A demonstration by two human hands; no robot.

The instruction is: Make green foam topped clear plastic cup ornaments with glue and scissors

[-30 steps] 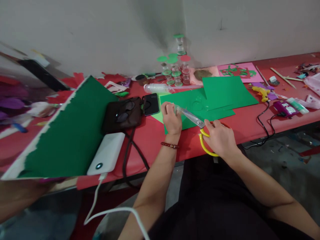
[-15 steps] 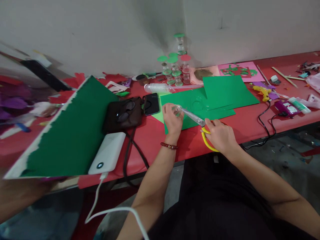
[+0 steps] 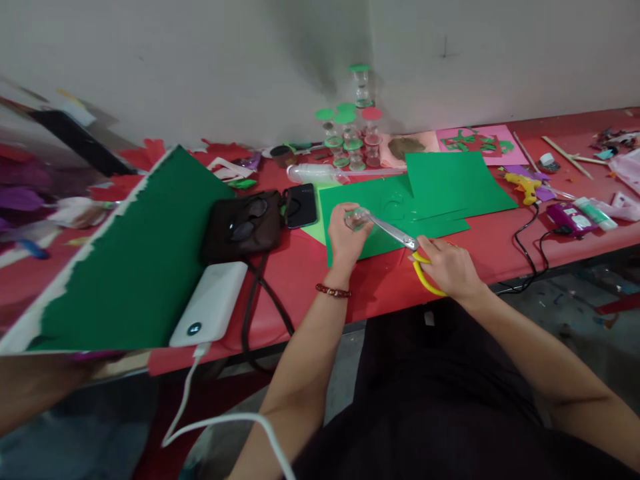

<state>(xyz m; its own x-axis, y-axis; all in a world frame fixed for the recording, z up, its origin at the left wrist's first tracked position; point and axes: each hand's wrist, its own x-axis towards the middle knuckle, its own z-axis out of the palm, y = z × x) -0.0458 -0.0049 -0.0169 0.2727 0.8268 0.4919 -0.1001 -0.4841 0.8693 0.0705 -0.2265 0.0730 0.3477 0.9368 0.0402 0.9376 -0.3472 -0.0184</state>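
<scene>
My left hand [image 3: 345,233] is closed around a small clear plastic piece [image 3: 357,219], which looks like a cut bottle part. In my right hand [image 3: 449,268] are yellow-handled scissors [image 3: 395,233], their blades nearly together and pointing left. The blade tips reach the edge of the clear piece. Both hands are above the near edge of a green sheet [image 3: 360,198]; a second green sheet [image 3: 455,180] overlaps it on the right. Clear plastic scraps [image 3: 393,202] appear to lie on the green sheet.
A phone [image 3: 302,205], dark pouch [image 3: 245,227] and white power bank [image 3: 210,303] are to the left, beside a standing green board [image 3: 130,267]. Small clear bottle shapes [image 3: 356,157] stand by the wall. A yellow glue gun [image 3: 525,187] lies right. Another person's arm [image 3: 40,393] is lower left.
The scissors and my right hand have moved slightly right. My left hand has turned a little, showing more of the clear plastic piece.
</scene>
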